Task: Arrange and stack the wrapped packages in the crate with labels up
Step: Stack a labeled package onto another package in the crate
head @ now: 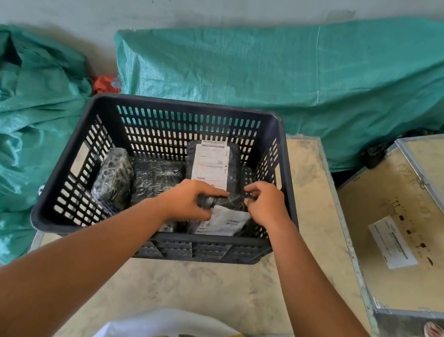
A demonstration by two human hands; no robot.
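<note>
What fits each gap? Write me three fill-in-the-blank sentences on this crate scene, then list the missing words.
1. Both hands, left hand and right hand, grip one black film-wrapped package inside the dark slotted plastic ____.
2. The far black wrapped package lies with its white label facing ____.
3. The crate stands on a pale wooden box, and behind it woven sheeting of ____ colour leans against the wall.

Missing words: crate; up; green

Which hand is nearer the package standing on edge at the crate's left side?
Left. The left hand is just right of that package; the right hand lies further right.
</note>
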